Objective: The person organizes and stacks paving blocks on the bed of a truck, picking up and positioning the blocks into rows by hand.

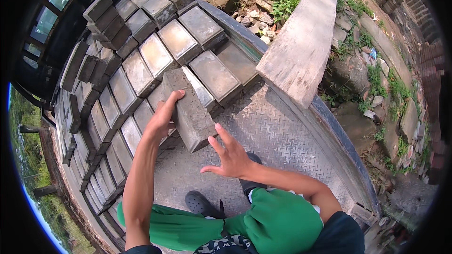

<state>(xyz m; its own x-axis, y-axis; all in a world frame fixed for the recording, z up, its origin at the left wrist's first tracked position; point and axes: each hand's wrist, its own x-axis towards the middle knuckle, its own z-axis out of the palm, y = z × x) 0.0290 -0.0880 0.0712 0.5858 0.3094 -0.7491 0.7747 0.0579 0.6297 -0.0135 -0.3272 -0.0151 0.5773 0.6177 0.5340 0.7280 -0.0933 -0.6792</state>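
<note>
Right of the block stack (141,68), I remotely see stony outdoor ground (376,103). Under the stack, a patterned metal truck bed (282,138); to its right, a plank (301,42) overlapping the bed's side. At the stack's near edge, one concrete block (190,110) tilts, gripped by my left hand (162,117); my right hand (230,156), spread wide, is touching or just beside the block's lower end. I judge it could drop on the shoes (201,203) if that single, gritty grip slips.
</note>
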